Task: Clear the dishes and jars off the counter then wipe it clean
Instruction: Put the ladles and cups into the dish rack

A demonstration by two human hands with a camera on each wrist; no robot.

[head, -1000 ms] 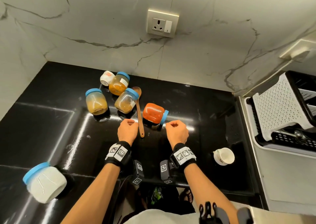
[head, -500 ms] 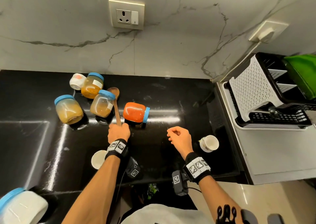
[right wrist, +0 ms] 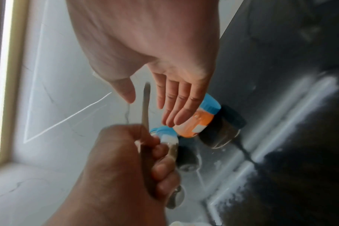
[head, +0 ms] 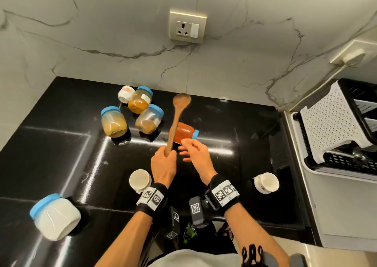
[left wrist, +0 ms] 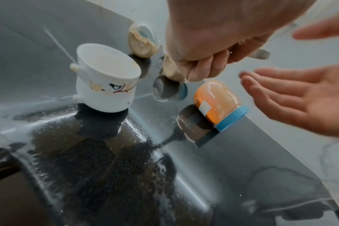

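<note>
A: What's new compared with half a second back?

B: The long wooden spoon (head: 177,122) is off the black stone counter (head: 61,144). Before, it lay flat beside the orange jar with the blue lid (head: 184,133); now the left hand (head: 163,167) has its fingers clenched round the handle end and holds it up, bowl pointing toward the wall, the shaft crossing over that jar.

A: And the other hand?

B: The right hand (head: 196,154) has swung in from nearer the white cup right of the jar (head: 266,183). Its fingers are straight and spread, grasping nothing, just in front of the orange jar, which lies on its side.

A: So where does clearing stand?

B: Barely begun, I'd judge. One utensil is lifted; three amber jars with blue lids (head: 130,115) stand left of the orange jar, another white cup (head: 140,180) sits in front of it, and a white jar (head: 55,217) is well to its left-front. No wiping yet.

A: Any writing?

B: The cup in the left wrist view (left wrist: 106,79) carries a bird-and-branch print; the jars have small white labels, unreadable. No brand is legible.
</note>
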